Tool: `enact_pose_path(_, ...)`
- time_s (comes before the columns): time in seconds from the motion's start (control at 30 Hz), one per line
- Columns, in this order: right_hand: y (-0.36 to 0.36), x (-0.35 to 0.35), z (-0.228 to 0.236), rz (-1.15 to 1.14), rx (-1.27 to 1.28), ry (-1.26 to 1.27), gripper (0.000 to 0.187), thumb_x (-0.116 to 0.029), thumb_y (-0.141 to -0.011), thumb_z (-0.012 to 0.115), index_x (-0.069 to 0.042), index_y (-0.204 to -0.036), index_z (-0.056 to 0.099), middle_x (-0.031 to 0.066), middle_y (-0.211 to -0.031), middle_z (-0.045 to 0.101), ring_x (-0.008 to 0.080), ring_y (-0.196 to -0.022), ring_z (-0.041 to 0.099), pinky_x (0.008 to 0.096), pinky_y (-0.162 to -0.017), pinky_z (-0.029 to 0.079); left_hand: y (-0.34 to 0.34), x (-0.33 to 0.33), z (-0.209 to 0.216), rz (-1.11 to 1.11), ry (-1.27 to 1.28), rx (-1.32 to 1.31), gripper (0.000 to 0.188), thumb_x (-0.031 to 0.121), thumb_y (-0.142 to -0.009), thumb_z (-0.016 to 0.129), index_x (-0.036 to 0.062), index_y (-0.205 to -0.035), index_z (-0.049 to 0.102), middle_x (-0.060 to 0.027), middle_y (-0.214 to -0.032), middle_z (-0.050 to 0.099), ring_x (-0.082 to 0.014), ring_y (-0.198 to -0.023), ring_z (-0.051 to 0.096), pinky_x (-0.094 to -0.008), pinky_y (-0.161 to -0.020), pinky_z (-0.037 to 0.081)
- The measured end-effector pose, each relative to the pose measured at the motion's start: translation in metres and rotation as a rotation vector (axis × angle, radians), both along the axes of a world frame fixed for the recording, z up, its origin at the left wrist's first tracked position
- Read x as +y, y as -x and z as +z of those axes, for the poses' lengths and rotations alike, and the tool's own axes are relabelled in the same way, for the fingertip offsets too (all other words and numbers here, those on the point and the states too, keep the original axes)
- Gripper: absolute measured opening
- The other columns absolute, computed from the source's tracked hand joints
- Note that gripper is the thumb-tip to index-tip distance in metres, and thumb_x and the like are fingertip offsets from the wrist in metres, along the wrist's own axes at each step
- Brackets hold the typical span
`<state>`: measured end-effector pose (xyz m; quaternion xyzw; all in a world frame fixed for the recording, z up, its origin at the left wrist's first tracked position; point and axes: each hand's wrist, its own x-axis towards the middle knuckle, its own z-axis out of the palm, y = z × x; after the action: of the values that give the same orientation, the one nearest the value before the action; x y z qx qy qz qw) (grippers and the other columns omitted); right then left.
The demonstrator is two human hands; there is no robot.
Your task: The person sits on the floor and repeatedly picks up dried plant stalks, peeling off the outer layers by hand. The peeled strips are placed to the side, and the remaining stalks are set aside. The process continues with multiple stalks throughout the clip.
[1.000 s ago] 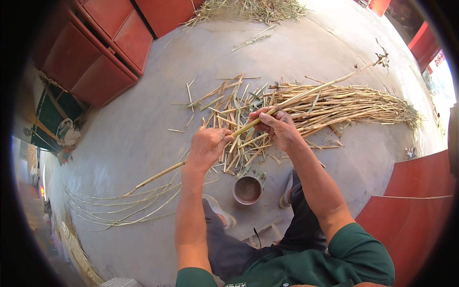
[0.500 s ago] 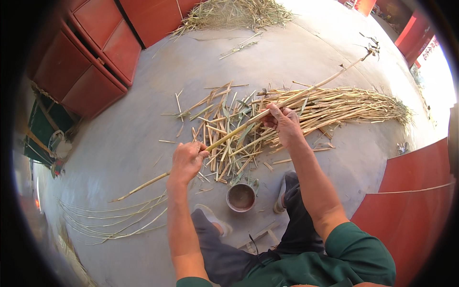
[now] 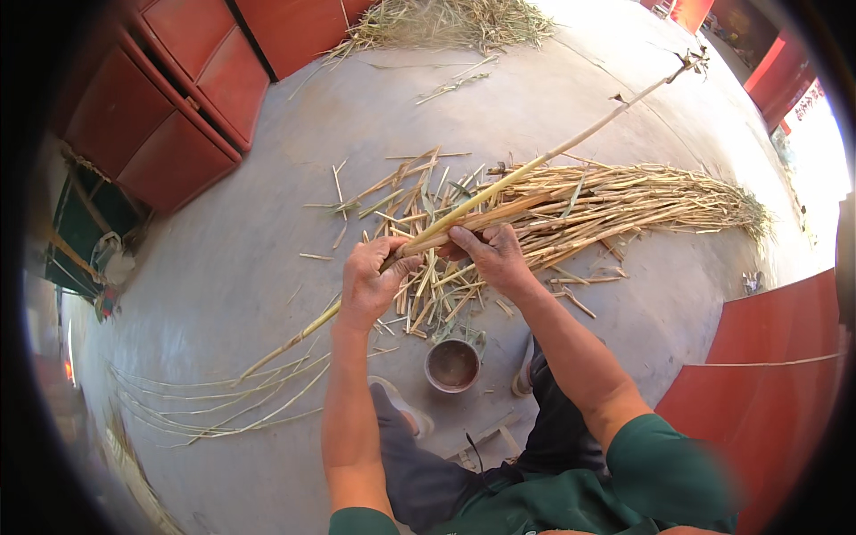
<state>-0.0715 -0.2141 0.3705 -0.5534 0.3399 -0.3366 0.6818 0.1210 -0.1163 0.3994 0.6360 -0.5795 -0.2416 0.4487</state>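
Note:
A long yellow-green, reed-like stalk (image 3: pixel 499 185) runs slantwise across the view, with withered bits at its far right tip. My left hand (image 3: pixel 373 278) is closed around it near the middle; its lower end sticks out to the left. Beside the stalk lies a tan strip of dry leaf sheath (image 3: pixel 502 214), apart from it toward the right and meeting it near my left hand. My right hand (image 3: pixel 492 259) pinches this sheath between thumb and fingers, just right of my left hand. Under both hands lie cut stalk pieces (image 3: pixel 428 299).
A bundle of dry stalks (image 3: pixel 651 196) lies to the right. A small round bowl (image 3: pixel 452 366) stands between my feet. Thin long stems (image 3: pixel 205 412) are spread at the left. A heap of leaves (image 3: pixel 446 25) lies at the back, near red doors (image 3: pixel 169 107).
My left hand has moved up and right along the stalk. My right hand has come down and left, closer to it. The tan sheath now stands apart from the stalk.

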Motion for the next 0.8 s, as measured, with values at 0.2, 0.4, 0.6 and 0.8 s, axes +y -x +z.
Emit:
enact_pose_path(0.2,0.004,-0.029,-0.019,0.107,0.540,0.015,0.040,-0.021,-0.093,0.071,0.008,-0.119,0.062,0.0174,-0.102,0.071,0.0210,-0.089,0.072,0.0313,-0.081,0.057,-0.014,0.006,0.005,0.079,0.170,-0.348,0.032,0.034,-0.084,0.078,0.0043,-0.093,0.071,-0.0081,-0.075,0.067,-0.0271,-0.067,0.060,-0.0371,-0.068,0.042)
enact_pose_path(0.4,0.029,-0.062,-0.007,0.063,-0.259,-0.152,0.056,-0.017,-0.098,0.063,0.007,-0.143,0.040,0.0256,-0.141,0.053,0.0323,-0.128,0.056,0.0385,-0.105,0.050,-0.027,0.020,0.005,0.052,0.123,-0.399,0.020,0.025,-0.084,0.077,0.0056,-0.086,0.070,-0.0066,-0.071,0.064,-0.0267,-0.067,0.059,-0.0391,-0.068,0.041)
enact_pose_path(0.6,0.044,-0.076,-0.023,-0.111,-0.617,-0.431,0.024,-0.015,-0.105,0.052,-0.001,-0.124,0.054,0.0140,-0.124,0.065,0.0229,-0.112,0.065,0.0313,-0.088,0.059,-0.068,0.039,0.009,0.134,-0.051,-0.675,0.017,0.020,-0.080,0.078,0.0078,-0.091,0.072,-0.0055,-0.075,0.067,-0.0231,-0.080,0.062,-0.0383,-0.077,0.040)
enact_pose_path(0.8,-0.001,-0.040,-0.022,-0.003,-0.483,-0.436,0.019,-0.012,-0.102,0.057,-0.004,-0.119,0.059,0.0113,-0.114,0.069,0.0218,-0.107,0.068,0.0312,-0.090,0.060,-0.028,0.000,-0.020,0.113,0.146,-0.863,0.027,0.019,-0.079,0.078,0.0068,-0.102,0.072,-0.0059,-0.088,0.071,-0.0232,-0.085,0.063,-0.0395,-0.081,0.042)
